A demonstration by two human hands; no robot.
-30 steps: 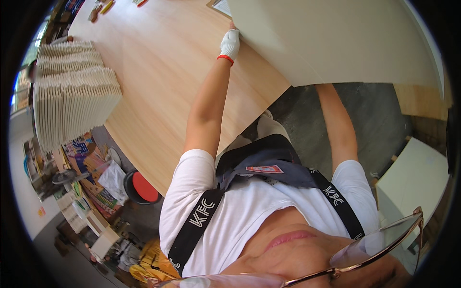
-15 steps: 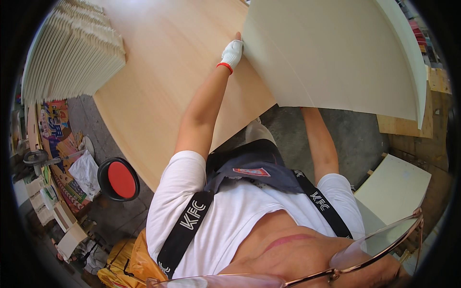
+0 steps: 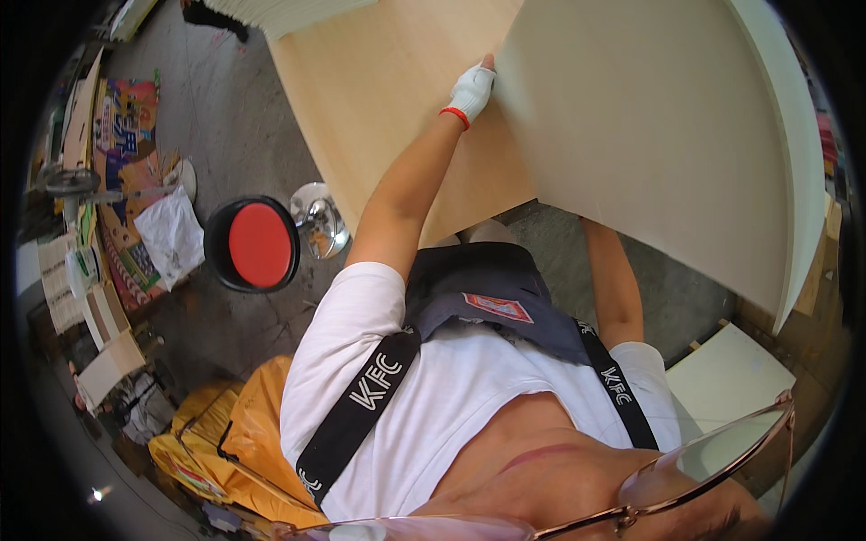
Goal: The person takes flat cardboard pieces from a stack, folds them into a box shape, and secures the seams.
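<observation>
1. While the left hand (image 3: 473,90), in a white glove with a red cuff, is closed on the near edge of a large pale board (image 3: 658,144), the board stands tilted up off the surface (image 3: 388,99) instead of lying flat on it.
2. Its lower edge seems to hang over the surface's near side, above the person's lap; I cannot tell whether any part of it touches the wood.
3. As for the right hand, only the forearm shows, running up behind the board, so whether that hand is open or gripping cannot be told.
4. Judging from this, the lift is under way: the board is raised and held, but it is not set down anywhere yet, so the carrying and placing are left to do.
5. Wide, light-coloured wood makes up the surface, bare in the part that shows.
6. At the top edge of the view, a stack of pale sheets (image 3: 289,13) lies at the surface's far end.
7. Below the surface is a grey concrete floor (image 3: 225,108), where a round stool with a red seat (image 3: 260,243) stands on a shiny metal base.
8. Further left lie printed cartons and paper, and an orange bag (image 3: 244,442) sits beside the person.
9. Another pale panel (image 3: 731,374) lies low at the right.
</observation>
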